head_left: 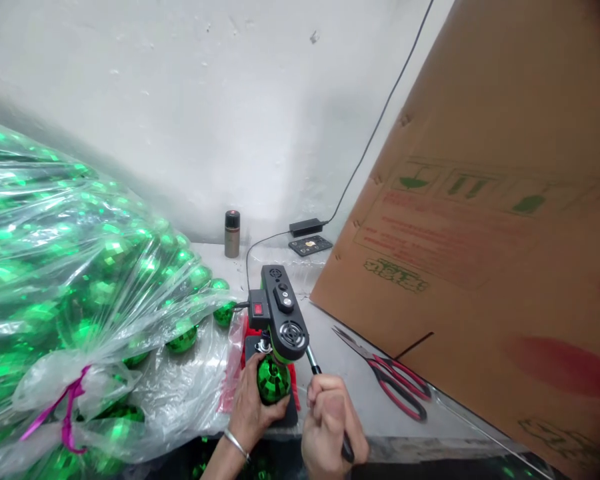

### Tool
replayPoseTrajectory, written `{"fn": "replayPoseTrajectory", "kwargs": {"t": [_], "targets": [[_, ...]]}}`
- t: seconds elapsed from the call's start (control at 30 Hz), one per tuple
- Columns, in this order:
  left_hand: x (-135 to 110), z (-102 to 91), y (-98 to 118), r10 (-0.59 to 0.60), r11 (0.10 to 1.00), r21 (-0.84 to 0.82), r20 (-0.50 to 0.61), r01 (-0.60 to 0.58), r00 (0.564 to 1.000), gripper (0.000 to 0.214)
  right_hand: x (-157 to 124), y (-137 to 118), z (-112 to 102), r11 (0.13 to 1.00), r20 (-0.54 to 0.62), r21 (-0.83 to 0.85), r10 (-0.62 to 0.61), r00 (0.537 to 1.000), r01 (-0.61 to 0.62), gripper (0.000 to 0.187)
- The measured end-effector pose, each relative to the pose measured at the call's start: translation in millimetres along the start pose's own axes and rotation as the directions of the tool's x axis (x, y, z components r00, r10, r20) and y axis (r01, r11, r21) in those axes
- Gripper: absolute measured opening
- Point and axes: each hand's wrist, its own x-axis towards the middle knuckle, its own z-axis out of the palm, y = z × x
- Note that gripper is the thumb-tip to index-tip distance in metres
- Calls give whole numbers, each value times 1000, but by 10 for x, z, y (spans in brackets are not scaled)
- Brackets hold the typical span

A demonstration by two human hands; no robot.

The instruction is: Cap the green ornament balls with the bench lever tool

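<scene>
My left hand [250,403], with a silver bangle at the wrist, grips a shiny green mirrored ball ornament [273,381] from the left and below. The top of the ball sits right under the head of a black bench machine [284,313], which has round vents and a red switch [258,309]. My right hand [333,423] is wrapped round the black-gripped lever [314,360] on the machine's right side. The machine's dark base plate [287,417] shows partly below the ball. Where the ball meets the machine is hidden by the head.
A clear plastic bag [80,267] full of green balls fills the left, with loose balls [183,339] beside it. Red-handled scissors [387,373] lie to the right, against a large cardboard box [480,220]. Behind are a bottle [232,235], a phone [310,245] and a power adapter [306,227].
</scene>
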Motion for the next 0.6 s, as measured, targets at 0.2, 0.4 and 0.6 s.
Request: {"fn": "replayPoseTrajectory", "kwargs": {"t": [0.2, 0.4, 0.6], "targets": [[2, -1, -4, -22, 999, -40, 6, 22, 1000, 77, -246, 181, -105, 999, 65, -11, -30, 997, 30, 42], [24, -24, 6, -6, 999, -38, -12, 5, 1000, 76, -194, 165, -152, 998, 142, -2, -67, 988, 68, 43], [-31, -74, -39, -19, 998, -63, 11, 20, 1000, 80, 389, -270, -25, 992, 185, -58, 120, 975, -111, 43]]}}
